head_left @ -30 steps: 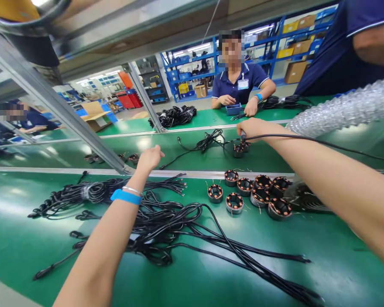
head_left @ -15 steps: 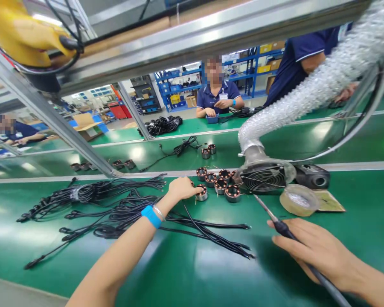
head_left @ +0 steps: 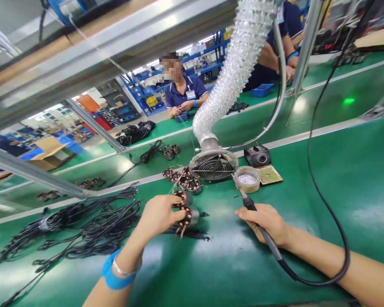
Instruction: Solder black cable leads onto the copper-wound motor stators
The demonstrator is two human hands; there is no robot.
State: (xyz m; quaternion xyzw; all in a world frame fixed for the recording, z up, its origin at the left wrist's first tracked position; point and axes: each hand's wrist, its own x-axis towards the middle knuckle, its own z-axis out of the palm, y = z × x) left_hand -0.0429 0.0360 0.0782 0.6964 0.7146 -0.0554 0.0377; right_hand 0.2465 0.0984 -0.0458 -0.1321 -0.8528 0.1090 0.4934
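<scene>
Two copper-wound ring coils [head_left: 192, 215] are pinched between the fingers and thumb of my left hand [head_left: 160, 215], tilted above the green bench. Several more coils [head_left: 184, 181] stand just beyond them. My right hand [head_left: 265, 221] is closed on a soldering iron [head_left: 265, 234], whose metal tip reaches the near left rim of a round tub [head_left: 248, 179] with silvery contents. Black cables [head_left: 99, 226] lie to the left, and some stripped ends [head_left: 203, 234] show below the held coils.
A fume fan [head_left: 213, 167] with a silver duct [head_left: 230, 64] stands behind the coils. A dark holder [head_left: 257, 156] and a sponge tray [head_left: 270, 175] sit beyond the tub. The iron's cord loops at right. A person [head_left: 184, 91] sits across the bench.
My left hand has lifted two coils off the bench and drawn them nearer. The iron's tip has moved to the tub. The view has swung to the right.
</scene>
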